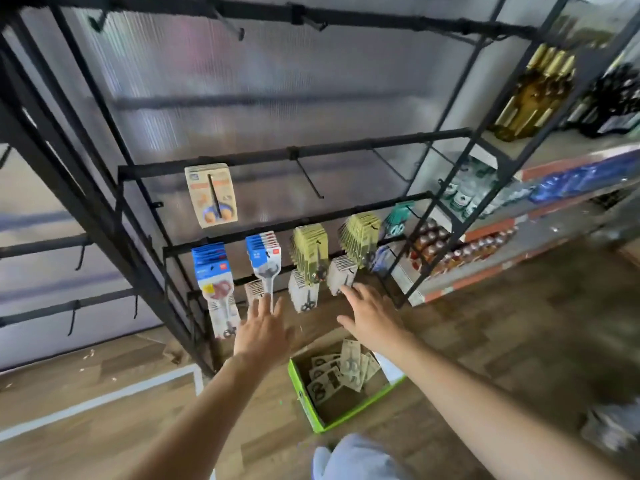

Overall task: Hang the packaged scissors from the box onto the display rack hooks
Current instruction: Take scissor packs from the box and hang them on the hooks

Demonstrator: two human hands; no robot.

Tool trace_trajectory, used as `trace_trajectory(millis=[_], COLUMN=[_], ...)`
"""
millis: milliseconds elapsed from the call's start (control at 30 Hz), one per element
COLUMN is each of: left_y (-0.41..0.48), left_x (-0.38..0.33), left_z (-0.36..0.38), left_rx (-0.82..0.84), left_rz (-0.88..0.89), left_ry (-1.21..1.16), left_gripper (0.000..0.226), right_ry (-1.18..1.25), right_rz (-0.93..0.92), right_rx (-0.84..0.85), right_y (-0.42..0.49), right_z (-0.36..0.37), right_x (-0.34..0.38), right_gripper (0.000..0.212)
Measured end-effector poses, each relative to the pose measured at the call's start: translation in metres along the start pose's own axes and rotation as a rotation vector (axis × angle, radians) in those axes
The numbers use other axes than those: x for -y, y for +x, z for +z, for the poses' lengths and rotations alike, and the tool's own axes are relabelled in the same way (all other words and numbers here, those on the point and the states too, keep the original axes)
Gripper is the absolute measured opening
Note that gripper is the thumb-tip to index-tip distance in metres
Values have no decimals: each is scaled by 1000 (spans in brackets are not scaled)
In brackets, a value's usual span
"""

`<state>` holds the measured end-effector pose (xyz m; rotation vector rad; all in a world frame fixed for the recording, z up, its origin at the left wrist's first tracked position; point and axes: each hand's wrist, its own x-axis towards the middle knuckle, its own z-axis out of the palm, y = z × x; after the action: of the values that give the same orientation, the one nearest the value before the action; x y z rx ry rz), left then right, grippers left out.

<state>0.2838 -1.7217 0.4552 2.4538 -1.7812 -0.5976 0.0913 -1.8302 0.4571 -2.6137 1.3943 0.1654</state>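
Observation:
A green cardboard box (304, 400) stands open on the wood floor below my arms, with several carded scissors packs (349, 365) lying inside. The black display rack (277, 157) rises in front of me, and rows of packaged scissors hang from its lower hooks: blue packs (211, 268), yellow packs (310, 251) and white packs (341, 277). My left hand (261, 332) reaches toward the lowest row with straight fingers and holds nothing. My right hand (369, 315) is spread open too, its fingertips near the white packs.
One beige pack (211, 194) hangs alone on a higher bar, beside a bare hook (310, 176). To the right stands a shelf unit (485, 216) with bottles. White tape (104, 398) marks the floor at left. My knee (353, 459) shows at the bottom.

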Motion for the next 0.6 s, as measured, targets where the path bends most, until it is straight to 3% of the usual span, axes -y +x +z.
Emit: trace_trajectory(millis=[300,600], left_y=[10,76], left_x=[-62,-166], left_z=[35,118], left_rx=[16,176], left_rz=[43,-89], left_ry=[81,105], left_gripper=[62,59], right_ry=[37,71], right_rz=[78,19], right_rx=[11,30], right_y=[-32,-8], right_z=[29,91], right_x=[-87,-208], right_gripper=[63,59])
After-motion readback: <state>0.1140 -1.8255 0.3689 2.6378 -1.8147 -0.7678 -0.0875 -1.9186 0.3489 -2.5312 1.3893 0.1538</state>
